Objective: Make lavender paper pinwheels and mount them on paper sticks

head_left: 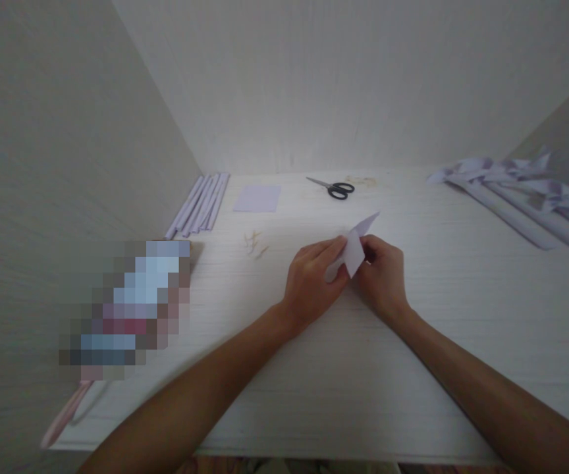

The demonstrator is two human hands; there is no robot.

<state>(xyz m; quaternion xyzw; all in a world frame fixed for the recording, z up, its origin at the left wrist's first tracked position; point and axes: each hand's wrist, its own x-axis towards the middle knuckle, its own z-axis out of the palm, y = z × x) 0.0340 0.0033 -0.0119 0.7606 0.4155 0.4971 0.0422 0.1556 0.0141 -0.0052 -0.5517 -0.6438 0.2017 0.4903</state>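
Observation:
A small piece of folded pale lilac paper (pixel 354 254) is held between my two hands above the white table. My left hand (pixel 313 280) pinches its left side, thumb below and fingers on top. On the other side my right hand (pixel 381 273) grips the paper with curled fingers, some of them hidden behind it. One pointed flap sticks up to the right. Beyond the hands lie black-handled scissors (pixel 338 189), blades toward the left. A flat square sheet of lilac paper (pixel 257 198) rests to the left of the scissors.
Several rolled paper tubes (pixel 200 205) lie at the back left. Paper tubes with folded, pinwheel-like tops (pixel 521 191) are heaped at the right. Thin tan bits (pixel 255 243) lie left of my hands. A pixelated object (pixel 136 303) with a pink strap (pixel 64 415) sits along the left edge.

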